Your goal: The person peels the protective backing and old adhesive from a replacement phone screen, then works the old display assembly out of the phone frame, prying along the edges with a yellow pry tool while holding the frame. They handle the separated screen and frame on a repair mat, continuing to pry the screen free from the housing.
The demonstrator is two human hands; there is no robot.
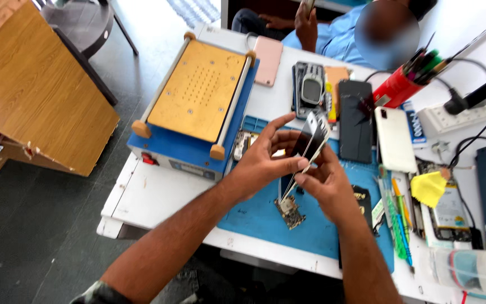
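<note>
Both hands, left hand (260, 163) and right hand (324, 183), grip a phone screen panel (306, 151).

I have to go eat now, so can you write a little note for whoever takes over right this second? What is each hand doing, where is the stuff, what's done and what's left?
Left hand: fingers spread, gripping the phone screen panel by its edge.
Right hand: pinching the same panel lower down, from the other side.
Panel: held tilted on edge above the blue work mat; a small circuit part hangs at its lower end, near the mat.
Done: the panel is off the mat and in both hands.
Left: it has not been set down or fitted to anything.
Nearby: the heating plate machine to the left, other phones behind.
</note>
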